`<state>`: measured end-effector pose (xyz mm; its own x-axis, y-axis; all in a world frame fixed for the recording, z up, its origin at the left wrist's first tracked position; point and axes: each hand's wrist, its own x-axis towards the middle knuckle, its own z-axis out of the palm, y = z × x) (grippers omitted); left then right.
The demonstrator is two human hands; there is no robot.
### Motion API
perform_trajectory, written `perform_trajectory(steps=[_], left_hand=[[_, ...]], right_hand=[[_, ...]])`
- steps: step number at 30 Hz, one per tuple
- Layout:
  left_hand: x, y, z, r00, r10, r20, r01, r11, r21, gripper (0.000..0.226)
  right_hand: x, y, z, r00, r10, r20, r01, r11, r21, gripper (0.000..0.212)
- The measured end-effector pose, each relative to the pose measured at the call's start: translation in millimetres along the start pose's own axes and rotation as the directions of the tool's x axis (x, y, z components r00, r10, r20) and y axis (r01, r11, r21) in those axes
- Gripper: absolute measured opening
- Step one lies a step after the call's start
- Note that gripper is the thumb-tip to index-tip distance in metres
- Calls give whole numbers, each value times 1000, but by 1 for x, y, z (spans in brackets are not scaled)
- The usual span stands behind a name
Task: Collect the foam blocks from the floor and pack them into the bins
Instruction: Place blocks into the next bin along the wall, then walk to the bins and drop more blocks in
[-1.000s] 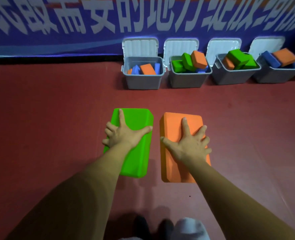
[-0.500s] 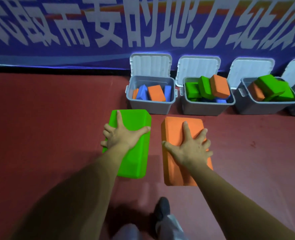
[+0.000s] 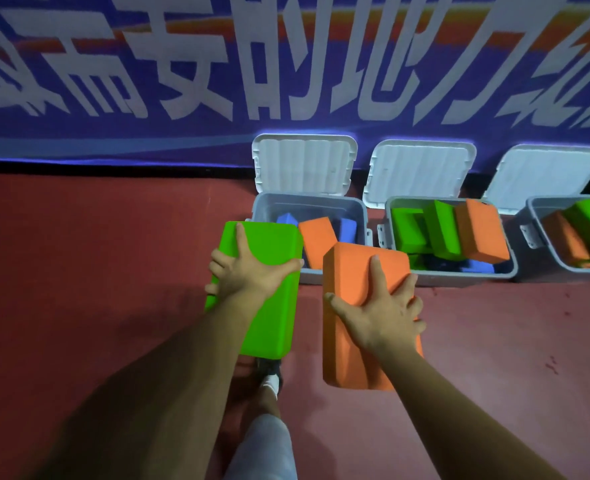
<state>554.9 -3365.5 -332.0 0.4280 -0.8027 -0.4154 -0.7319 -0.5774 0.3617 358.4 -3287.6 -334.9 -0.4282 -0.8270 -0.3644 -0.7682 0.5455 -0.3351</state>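
At frame centre, the left hand (image 3: 248, 275) grips a green block (image 3: 269, 306), fingers spread over the top and thumb hooked round its right edge. Just right of it, the right hand (image 3: 380, 306) clamps an orange block (image 3: 356, 271), thumb on its left side. The blocks are apart, over the red floor (image 3: 96, 254). The green block's far end overlaps the leftmost bin (image 3: 307, 197), upper centre, lid open, holding orange and blue blocks. The middle bin (image 3: 460, 278) is heaped with green and orange ones.

Left block (image 3: 267, 244) beside right block (image 3: 352, 271); row of bins (image 3: 460, 278) behind, against banner (image 3: 113, 81)
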Motion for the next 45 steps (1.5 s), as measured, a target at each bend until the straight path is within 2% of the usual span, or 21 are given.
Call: perform_trajectory(steps=[7,11,14,17,23,31,34,38,40,43,45], left_hand=[[200,109,-2,998,19,54,-21,999,44,147],[281,144,-6,984,1,177,0,1000,-7,150],[315,146,1,965,-13,261,36,996,-84,126],[333,132,4,966,-37,257,43,999,-16,94],[330,123,-4,975,24,222,-33,999,39,76],[306,146,-13,945,283,165,-296,953,58,72],[296,154,-12,909,385,158,-399,915,65,71],[269,165,-15,858,482,177,-496,867,47,69],[246,171,-16,826,525,205,-546,835,66,81],[199,187,-6,749,615,247,-650,753,96,97],[156,201,8,681,676,283,-723,681,114,87]], right_hand=[[165,-125,13,992,125,33,-126,990,62,113],[235,-189,12,990,129,50,-133,988,79,114],[273,-227,19,985,125,119,-136,987,90,119],[295,-246,28,974,142,174,-150,988,34,116],[301,-250,30,979,107,176,-95,993,-74,98],[294,-259,13,991,48,125,-35,994,-103,86],[285,-250,5,995,52,90,-45,996,-72,80],[262,-218,-10,991,129,41,-128,991,-31,72],[245,-197,-21,985,173,16,-173,985,-6,71],[212,-159,-44,969,248,-21,-246,967,62,74],[185,-124,-60,951,306,-52,-299,948,108,73]])
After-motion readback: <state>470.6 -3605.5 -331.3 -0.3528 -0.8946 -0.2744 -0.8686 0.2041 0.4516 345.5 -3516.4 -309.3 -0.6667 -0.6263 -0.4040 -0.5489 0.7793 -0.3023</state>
